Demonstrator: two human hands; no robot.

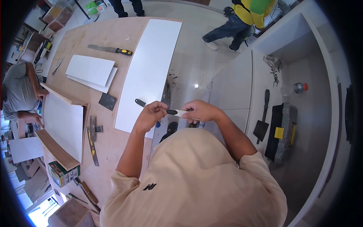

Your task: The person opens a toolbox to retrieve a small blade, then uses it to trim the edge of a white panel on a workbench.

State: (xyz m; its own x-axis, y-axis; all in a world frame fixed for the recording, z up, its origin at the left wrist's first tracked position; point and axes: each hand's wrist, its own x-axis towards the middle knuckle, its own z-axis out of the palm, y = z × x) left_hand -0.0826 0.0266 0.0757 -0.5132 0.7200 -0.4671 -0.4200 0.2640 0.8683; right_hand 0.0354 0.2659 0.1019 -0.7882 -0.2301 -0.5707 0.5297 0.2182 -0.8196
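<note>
My left hand (154, 112) is closed around a slim black-handled tool (172, 112), its dark tip toward my right hand. On the far side of that hand, a dark rounded end (140, 102) shows over the white panel, roughly in line with the tool. My right hand (202, 110) pinches a small white strip (184, 114) that meets the tool's tip in front of my shirt. Beneath my left hand lies the long white panel (151, 64) on the wooden worktable (107, 34).
White boards (90, 70), a yellow-and-black-handled saw (109, 49) and a dark plate (107, 101) lie on the table. A person in grey (19, 87) works at left; another in yellow (249, 15) stands beyond. The cabinet at right holds a toolbox (281, 133) and a scraper (262, 117).
</note>
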